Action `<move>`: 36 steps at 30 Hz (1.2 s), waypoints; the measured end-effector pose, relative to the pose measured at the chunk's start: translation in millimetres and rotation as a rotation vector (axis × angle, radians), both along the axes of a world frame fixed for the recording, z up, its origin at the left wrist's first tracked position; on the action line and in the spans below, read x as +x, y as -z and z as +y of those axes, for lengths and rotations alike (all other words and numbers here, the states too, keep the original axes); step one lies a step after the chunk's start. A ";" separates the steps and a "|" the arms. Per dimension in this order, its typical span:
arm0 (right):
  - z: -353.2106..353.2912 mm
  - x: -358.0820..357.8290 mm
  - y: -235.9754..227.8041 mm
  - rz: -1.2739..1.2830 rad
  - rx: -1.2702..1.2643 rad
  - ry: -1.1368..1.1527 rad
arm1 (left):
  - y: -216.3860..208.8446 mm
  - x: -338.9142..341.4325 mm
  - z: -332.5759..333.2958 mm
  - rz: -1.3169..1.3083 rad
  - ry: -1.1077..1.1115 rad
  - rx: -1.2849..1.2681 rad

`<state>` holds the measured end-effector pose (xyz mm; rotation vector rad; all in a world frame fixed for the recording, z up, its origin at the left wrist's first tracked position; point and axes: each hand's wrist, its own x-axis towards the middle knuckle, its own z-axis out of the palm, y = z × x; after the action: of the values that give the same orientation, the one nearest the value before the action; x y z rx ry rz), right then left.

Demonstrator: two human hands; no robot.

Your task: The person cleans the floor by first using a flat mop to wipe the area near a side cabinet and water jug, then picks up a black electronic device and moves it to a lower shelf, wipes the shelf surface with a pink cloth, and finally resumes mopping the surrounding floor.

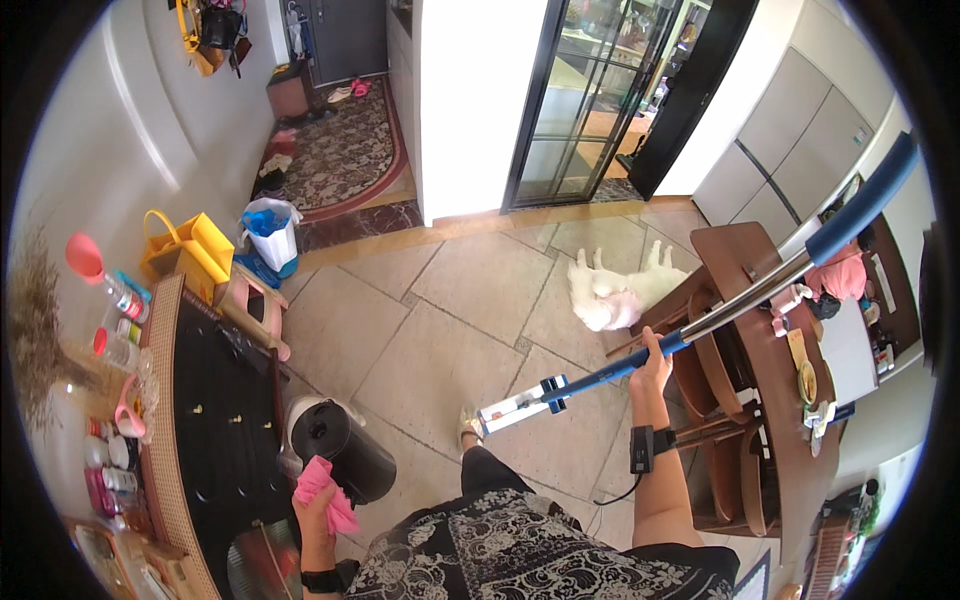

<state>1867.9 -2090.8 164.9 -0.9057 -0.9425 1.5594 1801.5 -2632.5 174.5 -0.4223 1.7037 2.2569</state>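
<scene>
My right hand [652,372] is closed round the blue lower pole of a flat mop [602,376]. Its silver shaft and thick blue grip slant up to the far right. The mop's white, blue-edged head [512,411] lies by my shoe [471,426]. In my left hand [314,520], low on the left, a bunched pink cloth [326,490] is gripped. Right beside the cloth stands a black cylindrical bin [345,455]. Part of the left fingers is hidden by the cloth.
A white dog [620,292] lies on the tiled floor [435,300] ahead. To the right stands a brown table [735,262] with chairs tucked against it. A dark cabinet [225,420] with bottles runs along the left. Beyond it are a pink stool [262,310] and a white bag [272,235].
</scene>
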 end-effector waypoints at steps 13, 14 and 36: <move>152.7 -323.7 32.1 0.115 -0.084 -0.063 | 0.1 -214.1 154.1 -0.017 -0.131 -0.025; 152.0 -352.6 33.8 0.136 -0.055 -0.054 | 2.4 -230.3 158.4 -0.015 -0.120 -0.035; 203.9 -819.9 65.0 -0.368 0.102 -0.592 | -4.1 -588.9 287.1 -0.161 0.054 0.053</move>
<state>1048.0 -1886.9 99.9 -0.9034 -1.6510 1.8395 1212.6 -2345.4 178.6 -0.5240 1.5536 2.1620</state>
